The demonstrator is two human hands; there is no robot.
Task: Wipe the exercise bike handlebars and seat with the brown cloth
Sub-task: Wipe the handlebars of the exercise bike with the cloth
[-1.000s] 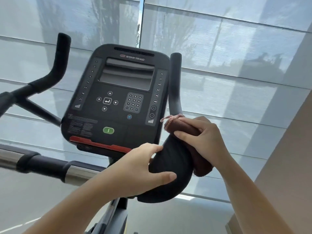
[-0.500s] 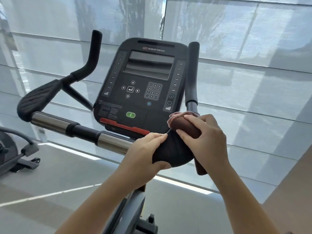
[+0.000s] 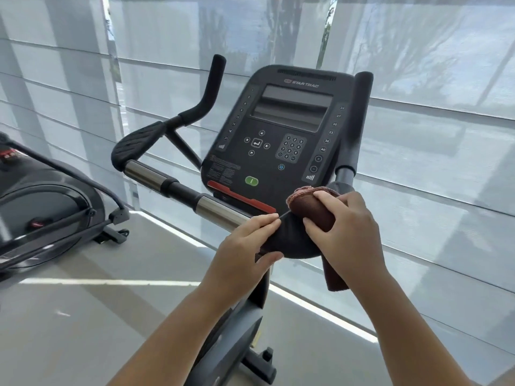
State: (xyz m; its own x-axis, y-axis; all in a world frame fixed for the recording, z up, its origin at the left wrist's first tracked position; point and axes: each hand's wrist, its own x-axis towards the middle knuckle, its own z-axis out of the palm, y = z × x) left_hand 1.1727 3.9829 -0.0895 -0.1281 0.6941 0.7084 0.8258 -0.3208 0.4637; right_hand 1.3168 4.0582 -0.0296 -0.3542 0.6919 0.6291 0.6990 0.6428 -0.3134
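under the right grip (image 3: pixel 346 232), brown cloth (image 3: pixel 312 210)

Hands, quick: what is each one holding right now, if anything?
Left hand: closed, gripping the pad between fingers and thumb.
Right hand: closed on the cloth, pressing it onto the pad.
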